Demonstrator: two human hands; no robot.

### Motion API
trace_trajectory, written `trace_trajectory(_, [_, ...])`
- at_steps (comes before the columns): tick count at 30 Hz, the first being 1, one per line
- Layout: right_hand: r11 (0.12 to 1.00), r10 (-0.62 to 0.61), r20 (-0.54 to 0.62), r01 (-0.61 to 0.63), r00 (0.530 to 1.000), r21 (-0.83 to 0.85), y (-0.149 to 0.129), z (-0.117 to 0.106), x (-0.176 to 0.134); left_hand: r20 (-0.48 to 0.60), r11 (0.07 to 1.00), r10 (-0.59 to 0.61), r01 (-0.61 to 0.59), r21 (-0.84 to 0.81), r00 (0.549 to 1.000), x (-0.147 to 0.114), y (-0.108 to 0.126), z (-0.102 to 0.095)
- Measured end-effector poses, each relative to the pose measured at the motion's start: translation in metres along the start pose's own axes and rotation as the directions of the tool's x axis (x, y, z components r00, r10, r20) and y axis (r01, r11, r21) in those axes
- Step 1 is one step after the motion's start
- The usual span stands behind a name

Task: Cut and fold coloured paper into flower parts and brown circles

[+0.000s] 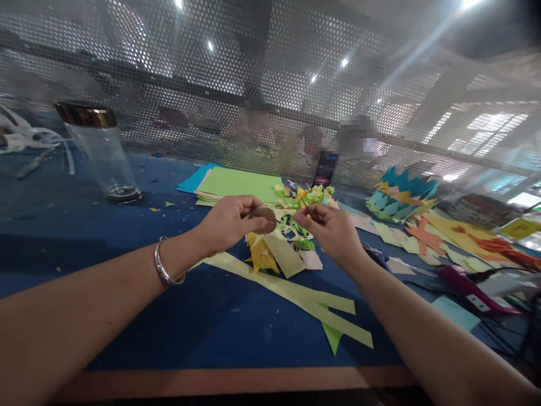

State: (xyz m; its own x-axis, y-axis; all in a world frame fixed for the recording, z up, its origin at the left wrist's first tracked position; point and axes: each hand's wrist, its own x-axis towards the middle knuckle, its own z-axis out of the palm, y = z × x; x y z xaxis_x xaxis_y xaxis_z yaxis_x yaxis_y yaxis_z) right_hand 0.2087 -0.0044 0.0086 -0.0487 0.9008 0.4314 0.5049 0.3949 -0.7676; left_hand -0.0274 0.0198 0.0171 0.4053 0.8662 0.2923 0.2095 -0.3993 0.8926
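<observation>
Between the thumb and fingers of my left hand (236, 223) is a small round brown disc (267, 220), held above the paper pieces. My right hand (332, 228) is closed in a pinch on a thin dark stick-like object (307, 208), whose kind I cannot make out. A short gap separates the two hands. Below and behind them lies a heap of green, yellow and white paper scraps (296, 225). Yellow cut paper (260, 254) and a pale green strip (289, 256) rest just under my left hand. Long pale strips (291, 290) stretch across the blue table (177, 332) nearer to me.
A stack of coloured sheets (245, 183) lies behind my left hand. The glass bottle (103, 152) stands at left, near white scissors (40, 138). At right are a paper crown (401, 194), orange cutouts (426, 237) and a magenta power strip (473, 290) with cables. A perforated screen (203, 101) rises behind.
</observation>
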Motion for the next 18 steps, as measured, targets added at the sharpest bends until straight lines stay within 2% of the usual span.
trace_trajectory(3, [0.997, -0.046, 0.122, 0.037, 0.992, 0.07, -0.008, 0.005, -0.006, 0.154, 0.992, 0.014, 0.005, -0.122, 0.988, -0.005, 0.005, 0.008])
trace_trajectory(8, [0.985, -0.038, 0.239, -0.004, 0.97, 0.174, -0.014, 0.013, -0.011, 0.238, 0.982, 0.005, 0.04, -0.184, 0.971, -0.009, 0.012, 0.012])
trace_trajectory(11, [0.974, -0.054, 0.205, 0.006, 0.977, 0.227, -0.013, 0.013, -0.012, 0.181, 0.954, -0.051, 0.102, -0.281, 0.982, -0.01, 0.012, 0.016])
trace_trajectory(15, [0.95, -0.056, 0.114, 0.017, 0.992, 0.312, -0.016, 0.012, -0.015, 0.169, 0.835, -0.127, 0.197, -0.514, 0.977, -0.013, 0.013, 0.026])
trace_trajectory(18, [0.954, -0.082, 0.071, 0.057, 0.994, 0.295, -0.019, 0.012, -0.016, 0.139, 0.817, -0.141, 0.195, -0.543, 0.98, -0.015, 0.014, 0.028])
